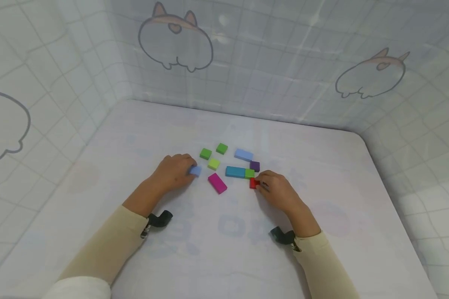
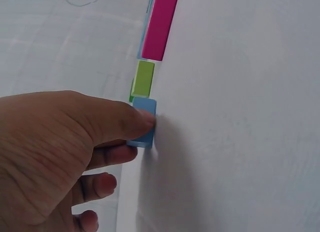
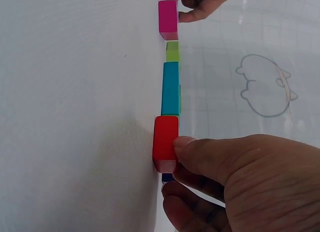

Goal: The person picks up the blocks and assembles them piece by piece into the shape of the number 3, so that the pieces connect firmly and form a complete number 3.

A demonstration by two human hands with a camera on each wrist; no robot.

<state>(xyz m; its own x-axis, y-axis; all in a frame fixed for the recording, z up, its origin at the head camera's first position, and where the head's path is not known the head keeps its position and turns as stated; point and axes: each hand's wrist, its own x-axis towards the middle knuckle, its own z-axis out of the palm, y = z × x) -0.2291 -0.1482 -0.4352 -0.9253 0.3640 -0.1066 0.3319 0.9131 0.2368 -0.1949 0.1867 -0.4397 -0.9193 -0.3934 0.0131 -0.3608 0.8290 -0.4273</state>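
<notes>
My left hand (image 1: 173, 173) pinches a small light blue block (image 2: 144, 104) at the left of the group, its thumb across the block's face. On the other side, my right hand (image 1: 279, 192) holds a red block (image 3: 165, 139) between thumb and fingers. The red block sits right by a green block (image 1: 250, 174), which lies end to end with a long teal block (image 1: 235, 172). A magenta block (image 1: 217, 183) lies at a slant between the hands. Just behind it is a lime block (image 1: 213, 164).
Two green blocks (image 1: 205, 153) lie behind the lime one. A long light blue block (image 1: 244, 155) and a dark purple block (image 1: 255, 166) lie behind the teal one. The white table (image 1: 224, 257) meets upright patterned sheets (image 1: 265, 62) at its back and sides.
</notes>
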